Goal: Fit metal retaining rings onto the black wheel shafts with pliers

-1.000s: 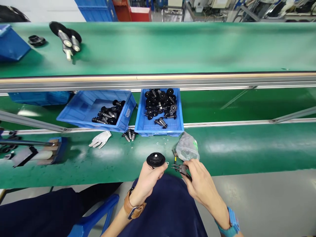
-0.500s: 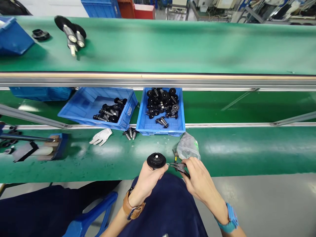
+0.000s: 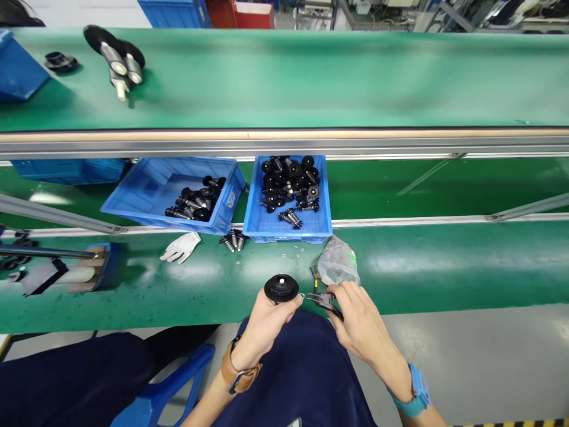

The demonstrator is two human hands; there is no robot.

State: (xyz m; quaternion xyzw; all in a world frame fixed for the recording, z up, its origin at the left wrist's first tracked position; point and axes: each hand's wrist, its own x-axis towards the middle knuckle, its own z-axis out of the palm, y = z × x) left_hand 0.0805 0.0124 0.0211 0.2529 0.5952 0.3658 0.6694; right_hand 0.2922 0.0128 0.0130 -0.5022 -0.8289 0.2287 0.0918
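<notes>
My left hand [image 3: 269, 320] is wrapped round the underside of a black disc-topped part [image 3: 281, 288], held upright with a small pale tip at its centre. Its lower portion is hidden by my fingers. In my right hand [image 3: 358, 317] are dark-handled pliers [image 3: 326, 301], their thin jaws pointing left. A tiny retaining ring [image 3: 303, 296] shows at the jaw tips, close to my left thumb. Beyond my right hand lie a clear plastic bag [image 3: 338, 261] and a second pair of pliers [image 3: 315, 279] with yellow on the handle. Several small rings [image 3: 297, 248] are scattered on the green bench.
Two blue bins, a middle one [image 3: 287, 235] and a left one [image 3: 133, 204], hold black-and-silver parts. A white glove [image 3: 181, 247] and a few parts [image 3: 233, 239] lie before them. A raised shelf [image 3: 338, 77] spans the back. A fixture [image 3: 95, 267] stands left, above a blue stool [image 3: 160, 388].
The camera view has shifted slightly. Both hands keep nearly the same pose, with the pliers' tips still beside the black disc-topped part.
</notes>
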